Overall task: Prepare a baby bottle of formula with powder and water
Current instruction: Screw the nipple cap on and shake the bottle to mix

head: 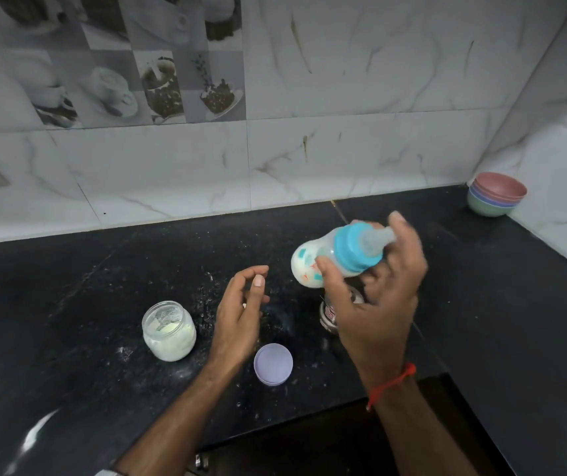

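My right hand point(383, 297) grips a baby bottle point(313, 261) above the black counter point(69, 304). The bottle lies tilted on its side, its base to the left. It holds white milky liquid and wears a blue ring with a clear teat, which points right against my fingers. My left hand point(241, 314) hovers over the counter left of the bottle, fingers loosely curled and holding nothing. An open glass jar of pale powder point(168, 333) stands left of that hand. The jar's lilac lid point(273, 364) lies upside up near the counter's front edge.
A small steel cup point(330, 316) stands under my right hand, mostly hidden. A stack of coloured bowls point(495, 194) sits in the far right corner. Powder and droplets speckle the counter. Marble-tiled walls close the back and right sides.
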